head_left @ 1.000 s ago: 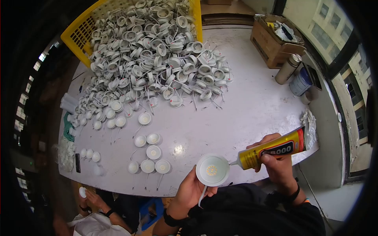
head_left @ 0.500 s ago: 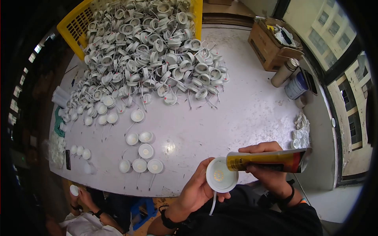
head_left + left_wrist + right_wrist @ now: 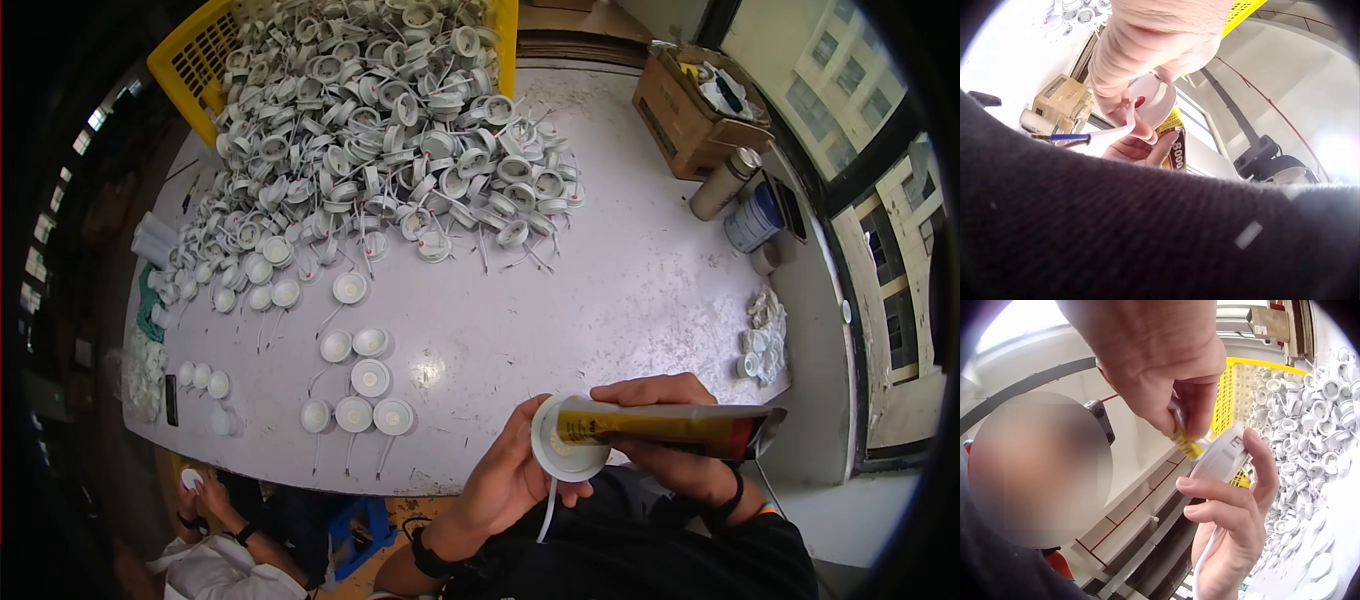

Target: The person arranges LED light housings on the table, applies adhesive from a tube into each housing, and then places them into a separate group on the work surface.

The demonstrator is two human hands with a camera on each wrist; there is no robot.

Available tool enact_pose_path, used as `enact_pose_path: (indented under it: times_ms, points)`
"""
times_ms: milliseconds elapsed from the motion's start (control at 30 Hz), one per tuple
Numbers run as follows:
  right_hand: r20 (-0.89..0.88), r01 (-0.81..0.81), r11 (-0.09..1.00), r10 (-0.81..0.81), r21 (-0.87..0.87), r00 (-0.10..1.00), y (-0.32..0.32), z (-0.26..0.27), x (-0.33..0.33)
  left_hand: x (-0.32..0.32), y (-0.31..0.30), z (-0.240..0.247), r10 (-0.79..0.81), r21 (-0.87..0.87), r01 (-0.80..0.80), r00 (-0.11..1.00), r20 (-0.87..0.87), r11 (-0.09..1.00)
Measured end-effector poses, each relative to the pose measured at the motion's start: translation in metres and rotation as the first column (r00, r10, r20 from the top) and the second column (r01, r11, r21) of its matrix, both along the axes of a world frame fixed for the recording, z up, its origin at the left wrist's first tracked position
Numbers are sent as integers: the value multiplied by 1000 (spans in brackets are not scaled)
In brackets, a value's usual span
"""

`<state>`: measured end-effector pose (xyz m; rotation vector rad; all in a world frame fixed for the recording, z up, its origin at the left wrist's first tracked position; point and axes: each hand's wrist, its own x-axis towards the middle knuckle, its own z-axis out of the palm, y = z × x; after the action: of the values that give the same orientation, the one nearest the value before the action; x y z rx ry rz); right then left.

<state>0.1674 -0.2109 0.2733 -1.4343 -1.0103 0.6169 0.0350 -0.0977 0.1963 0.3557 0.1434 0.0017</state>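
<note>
Glue tube: since the earlier frames, swung from beside the dish to over it, in head view; the nozzle is hidden there.
LED downlight: slightly shifted, held up near the front edge of the table, face up beneath the tube's yellow end.
Left hand: clamped on the downlight's side, its white cable left hanging.
Right hand: wrapped round the tube, fingers on the far side, thumb on the near side.
Laid-out downlights: set in a small group, cables trailing, below the heap of lamp housings.
Red spot: seen in left wrist view on the downlight's back, with the left hand's fingers bent round the body.
Bare-ended wires: blue and brown, shown at the cable's end.
Marked rim: gripped from below by the left hand in right wrist view, tilted, its printed letters only partly legible.
Yellow tube end: pinched close by the right hand's fingers, just beside the rim.
Step in hand: glue is judged to be applied inside the dish; whether any is flowing cannot be told.
Next move: a steady dish, a controlled squeeze and clearance from the LEDs are called for.
</note>
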Motion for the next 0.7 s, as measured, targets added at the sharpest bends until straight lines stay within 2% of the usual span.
enact_pose_path:
  times_ms: [33,100,233,300,333,433,500,533,600,633,700]
  points:
    - [0,3,1000,-3,1,1000,-1,1,1,-1,0,0,1,-3,-1,1000,4,1000]
    - [145,49,992,-32,-120,989,-3,3,4,-2,1,0,-3,-6,3,1000,6,1000]
    - [212,90,993,-72,-76,975,-3,8,7,-5,4,6,61,21,-61,998,-29,998]
    - [380,108,982,-42,-156,924,-5,16,7,-6,5,8,89,51,-86,995,-39,995]
    - [379,117,981,-51,-153,924,-7,17,7,-6,6,9,125,66,-122,991,-42,990]
    - [321,95,978,-31,-185,946,-12,21,8,-6,7,11,166,112,-160,985,-44,981]
    - [178,-2,963,52,-269,983,-15,28,10,-6,7,11,171,143,-164,984,-44,976]
    - [175,6,964,42,-264,984,-15,29,11,-7,6,9,179,150,-172,983,-34,974]
    - [-38,-84,959,76,-270,996,-15,29,11,-7,6,7,178,164,-171,984,-25,971]
    - [-38,-78,961,70,-266,997,-14,29,10,-7,6,6,181,153,-174,983,-29,973]
    - [-282,-115,966,46,-231,958,-10,27,9,-5,5,4,181,144,-175,983,-31,974]
